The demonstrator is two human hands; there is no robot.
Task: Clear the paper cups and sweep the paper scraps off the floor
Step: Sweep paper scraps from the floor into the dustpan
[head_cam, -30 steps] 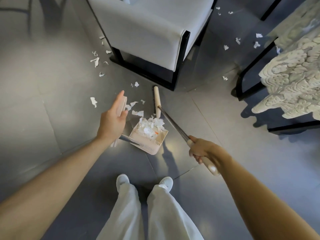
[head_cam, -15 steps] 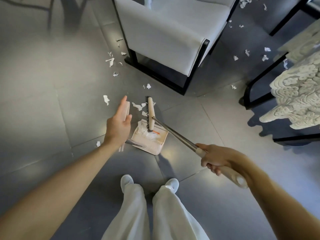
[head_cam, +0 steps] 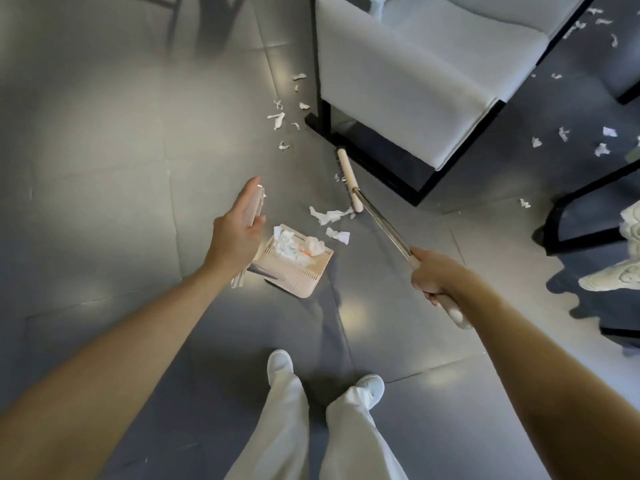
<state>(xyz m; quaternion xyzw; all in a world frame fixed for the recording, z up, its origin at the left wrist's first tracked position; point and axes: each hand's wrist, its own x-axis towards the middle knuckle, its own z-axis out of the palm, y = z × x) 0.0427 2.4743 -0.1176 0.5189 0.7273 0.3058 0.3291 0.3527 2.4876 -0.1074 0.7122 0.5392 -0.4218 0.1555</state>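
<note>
Sweeping step, by my read: broom head point(head_cam: 349, 180) sits on floor point(head_cam: 104, 168) just beside armchair point(head_cam: 415, 81) base, long axis running away from the person. Nearest paper scraps point(head_cam: 330, 216) lie left of its near end, btwn it & dustpan point(head_cam: 298, 271), which already holds a heap. So the stroke prob. needs to go left & toward the feet, into the pan. Right hand point(head_cam: 433, 275) has a full grip wrapped round broom handle point(head_cam: 384, 223). Left hand point(head_cam: 239, 233) grip holds dustpan's upright handle, fingers fairly straight w/ thumb across. More scraps lie farther off, left of armchair & at far right.
</note>
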